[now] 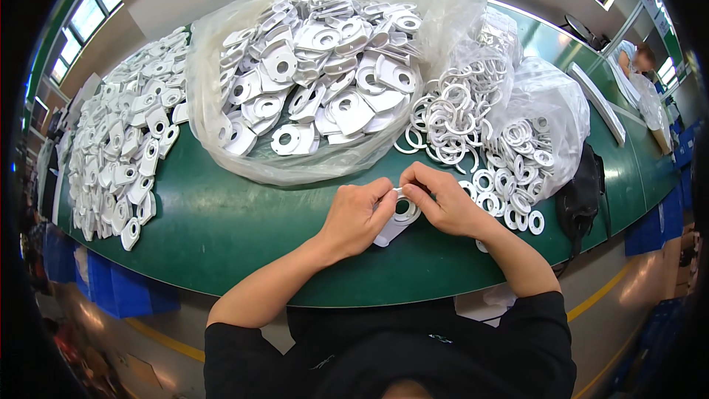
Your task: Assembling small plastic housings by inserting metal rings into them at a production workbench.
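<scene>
Across a green table (pixel 244 229) in a windowed room (pixel 166 0), white rings (pixel 452 120), a black pouch (pixel 580 198) and a clear bag (pixel 303 171) of white plates (pixel 353 118) lie around the left hand (pixel 356 216) and right hand (pixel 444 205), both pinching a holed white piece (pixel 393 233) before the bag.

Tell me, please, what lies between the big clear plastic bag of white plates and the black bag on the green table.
The head view shows larger slim white rings and smaller flat white rings, the latter partly inside another clear plastic bag.
</scene>
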Demonstrator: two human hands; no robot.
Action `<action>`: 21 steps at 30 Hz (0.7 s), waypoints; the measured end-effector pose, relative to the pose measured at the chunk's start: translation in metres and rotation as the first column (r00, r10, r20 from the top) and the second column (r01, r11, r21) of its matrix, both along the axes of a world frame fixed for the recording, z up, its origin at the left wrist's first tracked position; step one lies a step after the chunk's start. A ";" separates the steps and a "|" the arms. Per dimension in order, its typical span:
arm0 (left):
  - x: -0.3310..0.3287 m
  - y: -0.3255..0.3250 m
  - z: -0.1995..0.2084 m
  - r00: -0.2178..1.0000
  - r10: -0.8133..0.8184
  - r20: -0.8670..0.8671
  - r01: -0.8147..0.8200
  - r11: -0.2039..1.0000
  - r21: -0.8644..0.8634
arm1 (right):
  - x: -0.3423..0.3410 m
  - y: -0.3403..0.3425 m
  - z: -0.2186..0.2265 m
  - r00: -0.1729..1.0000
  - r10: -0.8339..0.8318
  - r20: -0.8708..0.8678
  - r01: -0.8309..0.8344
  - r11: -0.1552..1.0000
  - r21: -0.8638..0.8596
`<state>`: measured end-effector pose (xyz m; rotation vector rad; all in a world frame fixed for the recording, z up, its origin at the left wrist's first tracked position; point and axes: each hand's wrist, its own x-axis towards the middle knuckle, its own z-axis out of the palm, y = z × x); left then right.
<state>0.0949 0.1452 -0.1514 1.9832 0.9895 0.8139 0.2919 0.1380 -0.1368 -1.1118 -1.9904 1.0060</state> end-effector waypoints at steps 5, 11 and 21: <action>0.012 -0.004 -0.017 0.893 0.169 0.417 -0.058 0.963 -0.264 | -0.005 0.002 -0.006 0.873 -0.234 -0.427 0.092 0.940 -0.327; 0.012 -0.007 -0.004 0.786 0.029 0.618 0.311 0.845 -0.435 | 0.002 0.007 -0.020 0.881 -0.274 -0.386 0.217 0.958 -0.187; -0.004 0.008 -0.002 0.978 -0.043 0.203 0.099 0.957 -0.274 | 0.001 0.003 -0.004 0.999 -0.038 -0.028 0.039 0.999 0.032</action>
